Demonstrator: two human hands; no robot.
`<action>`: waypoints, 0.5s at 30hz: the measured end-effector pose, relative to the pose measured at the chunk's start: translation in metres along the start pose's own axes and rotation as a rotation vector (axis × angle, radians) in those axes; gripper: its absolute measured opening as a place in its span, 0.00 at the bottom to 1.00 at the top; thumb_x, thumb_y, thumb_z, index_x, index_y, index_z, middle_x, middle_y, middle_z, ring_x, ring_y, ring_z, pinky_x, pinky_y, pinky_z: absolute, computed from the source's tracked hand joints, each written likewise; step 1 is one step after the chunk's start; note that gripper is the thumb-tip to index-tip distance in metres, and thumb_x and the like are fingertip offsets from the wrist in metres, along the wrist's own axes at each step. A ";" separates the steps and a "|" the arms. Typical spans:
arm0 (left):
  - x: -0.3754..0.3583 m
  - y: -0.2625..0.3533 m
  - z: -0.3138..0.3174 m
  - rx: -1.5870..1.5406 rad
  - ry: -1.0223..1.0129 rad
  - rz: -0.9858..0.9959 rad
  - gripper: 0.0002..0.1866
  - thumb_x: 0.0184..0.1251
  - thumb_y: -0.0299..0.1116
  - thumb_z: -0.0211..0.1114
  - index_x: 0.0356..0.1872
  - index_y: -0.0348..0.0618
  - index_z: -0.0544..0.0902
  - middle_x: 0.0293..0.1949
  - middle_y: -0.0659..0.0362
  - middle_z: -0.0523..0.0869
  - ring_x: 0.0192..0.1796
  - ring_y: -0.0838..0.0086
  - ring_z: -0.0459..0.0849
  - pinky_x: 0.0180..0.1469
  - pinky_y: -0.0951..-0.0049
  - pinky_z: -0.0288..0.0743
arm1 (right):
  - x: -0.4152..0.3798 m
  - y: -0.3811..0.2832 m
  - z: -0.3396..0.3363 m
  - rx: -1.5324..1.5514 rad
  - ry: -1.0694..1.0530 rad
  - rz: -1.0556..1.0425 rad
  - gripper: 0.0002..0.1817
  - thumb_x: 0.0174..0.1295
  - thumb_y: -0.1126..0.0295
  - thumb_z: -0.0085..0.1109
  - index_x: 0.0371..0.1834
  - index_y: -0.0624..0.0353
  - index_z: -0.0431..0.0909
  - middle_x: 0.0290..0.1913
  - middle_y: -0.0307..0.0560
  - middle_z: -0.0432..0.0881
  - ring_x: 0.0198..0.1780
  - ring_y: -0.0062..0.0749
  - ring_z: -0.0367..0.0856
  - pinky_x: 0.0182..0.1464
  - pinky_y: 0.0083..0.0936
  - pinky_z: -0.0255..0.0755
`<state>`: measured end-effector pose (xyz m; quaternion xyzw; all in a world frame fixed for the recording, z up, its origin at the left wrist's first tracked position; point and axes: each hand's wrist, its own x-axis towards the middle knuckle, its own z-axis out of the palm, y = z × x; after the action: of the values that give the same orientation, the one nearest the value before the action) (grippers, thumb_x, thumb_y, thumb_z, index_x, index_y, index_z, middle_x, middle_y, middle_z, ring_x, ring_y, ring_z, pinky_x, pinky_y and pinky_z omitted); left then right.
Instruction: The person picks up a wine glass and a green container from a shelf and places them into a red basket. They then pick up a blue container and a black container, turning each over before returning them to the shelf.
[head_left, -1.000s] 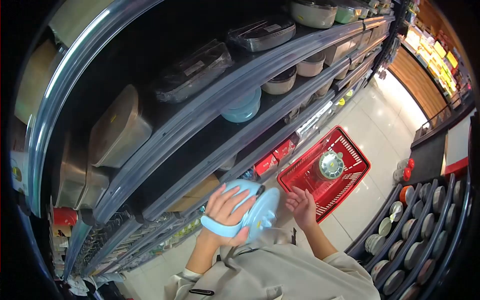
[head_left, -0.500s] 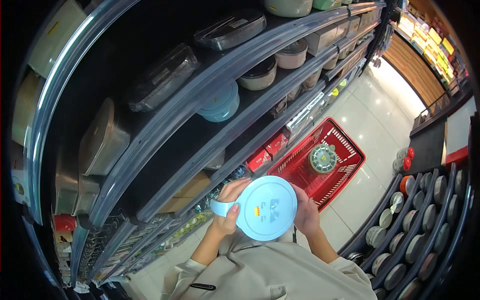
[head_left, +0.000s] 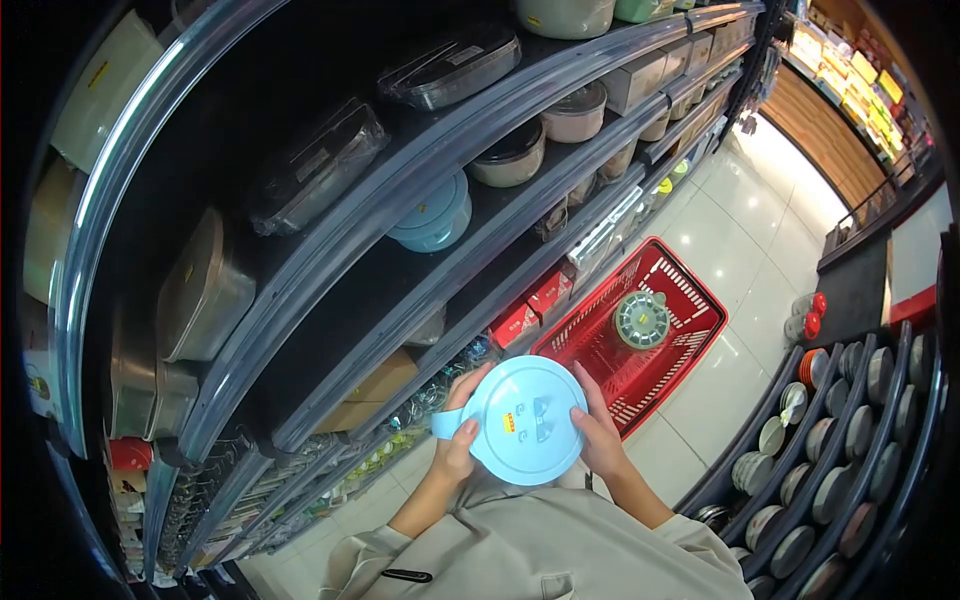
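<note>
A light blue lidded bowl [head_left: 528, 425] with a side handle and a small orange-yellow sticker is held in front of my body, its round lid facing up. My left hand [head_left: 458, 435] grips it by the handle side, thumb on the lid's edge. On the opposite side my right hand [head_left: 600, 430] is closed around the rim, thumb resting on the lid. The undersides of both grips are hidden by the bowl. Beyond it, a red shopping basket [head_left: 690, 375] stands on the floor, with a clear greenish round container [head_left: 641, 320] inside.
Shelves on the left carry another blue lidded bowl [head_left: 432, 210], a cream bowl with a dark lid [head_left: 508, 155], a pink container [head_left: 575, 112] and red boxes [head_left: 515, 325]. At the right, a dark rack [head_left: 800, 450] holds stacked dishes. Pale floor tiles [head_left: 740, 215] run between.
My right thumb has come over onto the lid, where before the right hand was behind the bowl's edge. The bowl has shifted slightly left.
</note>
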<state>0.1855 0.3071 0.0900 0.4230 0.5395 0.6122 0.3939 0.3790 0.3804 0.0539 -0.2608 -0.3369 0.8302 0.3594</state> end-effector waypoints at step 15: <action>0.018 0.014 -0.018 -0.070 -0.107 -0.047 0.43 0.53 0.51 0.57 0.64 0.26 0.63 0.63 0.43 0.68 0.66 0.60 0.67 0.67 0.65 0.56 | 0.015 -0.010 0.014 -0.240 -0.031 -0.050 0.33 0.67 0.67 0.48 0.73 0.61 0.49 0.69 0.53 0.58 0.70 0.34 0.55 0.70 0.30 0.48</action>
<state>0.1620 0.3170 0.1046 0.4282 0.5057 0.5980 0.4509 0.3644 0.3916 0.0677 -0.2805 -0.4458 0.7786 0.3412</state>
